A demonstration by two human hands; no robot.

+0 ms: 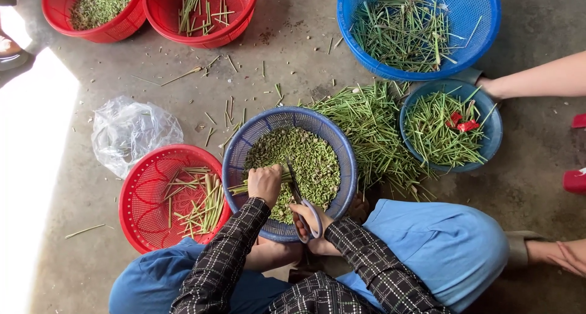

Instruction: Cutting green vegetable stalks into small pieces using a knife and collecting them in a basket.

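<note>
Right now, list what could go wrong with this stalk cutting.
1. The scissors in the right hand work close to the left hand gripping the green stalks; fingers could get nicked.
2. Cut pieces may fly past the blue basket onto the concrete floor, where scraps already lie.

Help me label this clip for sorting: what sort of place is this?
Probably an informal workspace for preparing plant stems by hand. People sit low on a bare concrete floor among plastic baskets; a loose stem pile lies there, and the blue basket under the hands holds chopped green pieces.
</note>
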